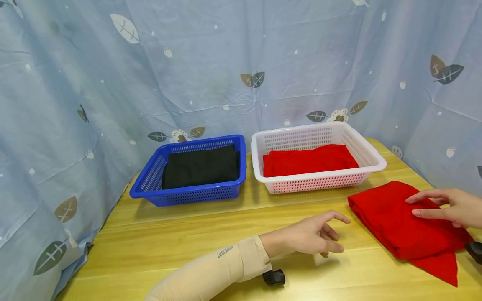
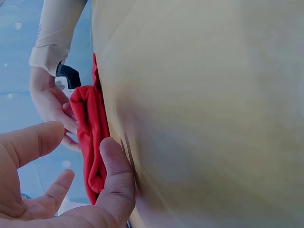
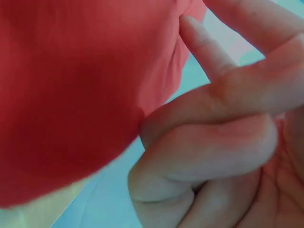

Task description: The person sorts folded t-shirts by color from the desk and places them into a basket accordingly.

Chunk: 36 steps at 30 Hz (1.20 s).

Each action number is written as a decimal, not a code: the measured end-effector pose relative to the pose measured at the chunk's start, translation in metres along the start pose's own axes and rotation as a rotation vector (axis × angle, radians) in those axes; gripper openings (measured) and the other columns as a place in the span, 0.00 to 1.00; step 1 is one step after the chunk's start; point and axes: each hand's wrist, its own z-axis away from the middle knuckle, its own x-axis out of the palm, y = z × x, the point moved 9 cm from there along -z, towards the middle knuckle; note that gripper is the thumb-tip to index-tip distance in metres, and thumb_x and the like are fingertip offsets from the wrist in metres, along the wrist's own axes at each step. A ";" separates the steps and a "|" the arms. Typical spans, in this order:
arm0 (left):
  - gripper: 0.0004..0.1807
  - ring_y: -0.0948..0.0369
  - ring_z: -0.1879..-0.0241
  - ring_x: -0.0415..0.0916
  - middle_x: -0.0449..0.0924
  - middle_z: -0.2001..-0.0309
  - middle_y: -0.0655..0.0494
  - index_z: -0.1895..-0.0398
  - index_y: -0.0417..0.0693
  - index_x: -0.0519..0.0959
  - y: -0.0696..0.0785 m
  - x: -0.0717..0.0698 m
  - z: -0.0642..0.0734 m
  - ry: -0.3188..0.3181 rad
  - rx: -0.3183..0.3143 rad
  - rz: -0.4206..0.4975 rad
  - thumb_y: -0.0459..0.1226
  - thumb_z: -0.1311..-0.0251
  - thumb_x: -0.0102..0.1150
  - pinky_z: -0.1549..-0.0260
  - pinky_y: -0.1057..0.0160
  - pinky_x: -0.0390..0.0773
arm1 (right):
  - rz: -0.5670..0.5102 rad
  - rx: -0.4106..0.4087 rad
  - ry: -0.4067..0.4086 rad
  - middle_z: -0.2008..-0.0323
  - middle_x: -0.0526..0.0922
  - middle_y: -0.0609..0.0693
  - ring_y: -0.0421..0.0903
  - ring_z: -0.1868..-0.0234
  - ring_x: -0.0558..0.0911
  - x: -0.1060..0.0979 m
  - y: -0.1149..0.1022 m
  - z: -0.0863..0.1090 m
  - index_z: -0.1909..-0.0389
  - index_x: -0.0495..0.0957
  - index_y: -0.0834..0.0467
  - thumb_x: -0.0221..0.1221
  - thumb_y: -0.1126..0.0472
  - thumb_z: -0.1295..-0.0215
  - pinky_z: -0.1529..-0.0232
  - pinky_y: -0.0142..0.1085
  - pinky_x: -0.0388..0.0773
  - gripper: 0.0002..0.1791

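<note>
A folded red cloth (image 1: 410, 225) lies in a loose bundle at the right of the table, with one corner spreading toward the front. My right hand (image 1: 452, 207) is over its right part, thumb and forefinger stretched out along the fabric. In the right wrist view, the fingertips (image 3: 192, 28) are right at the red fabric (image 3: 80, 90), while the lower fingers bend inward. My left hand (image 1: 310, 236) hovers left of the bundle, fingers spread and slightly bent, holding nothing. From the left wrist, the layered edge of the red cloth (image 2: 92, 142) shows beyond the parted thumb and fingers.
A blue basket (image 1: 196, 192) with folded black cloth (image 1: 203, 167) stands at the back left of the wooden table (image 1: 150, 246). Beside it, a white basket (image 1: 320, 182) contains folded red cloth (image 1: 308, 161). A patterned blue curtain (image 1: 211, 62) hangs behind and along both sides.
</note>
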 end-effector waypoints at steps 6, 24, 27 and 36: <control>0.32 0.65 0.63 0.84 0.79 0.51 0.60 0.28 0.70 0.73 -0.002 -0.002 0.002 -0.007 -0.016 0.036 0.31 0.29 0.68 0.62 0.66 0.86 | -0.036 -0.020 -0.090 0.60 0.79 0.53 0.40 0.85 0.62 0.013 -0.019 0.002 0.30 0.75 0.66 0.68 0.48 0.27 0.79 0.32 0.70 0.34; 0.35 0.59 0.71 0.79 0.77 0.64 0.53 0.28 0.69 0.71 -0.010 -0.022 0.010 0.008 -0.003 0.163 0.28 0.30 0.68 0.65 0.62 0.87 | -0.271 -0.211 -0.292 0.55 0.78 0.53 0.41 0.86 0.59 0.048 -0.083 0.009 0.25 0.71 0.65 0.61 0.56 0.20 0.82 0.32 0.67 0.30; 0.34 0.57 0.72 0.82 0.79 0.66 0.51 0.29 0.70 0.73 -0.013 -0.027 0.013 0.027 -0.027 0.181 0.28 0.31 0.68 0.64 0.61 0.88 | -0.318 -0.223 -0.330 0.58 0.79 0.53 0.44 0.87 0.58 0.056 -0.089 0.008 0.23 0.71 0.61 0.59 0.55 0.19 0.83 0.31 0.65 0.29; 0.28 0.58 0.65 0.84 0.78 0.53 0.49 0.34 0.65 0.78 -0.023 -0.037 0.020 0.094 -0.070 0.216 0.29 0.31 0.69 0.60 0.59 0.90 | -0.500 -0.324 -0.437 0.76 0.70 0.51 0.46 0.87 0.52 0.083 -0.122 0.002 0.23 0.72 0.51 0.59 0.59 0.19 0.85 0.31 0.56 0.26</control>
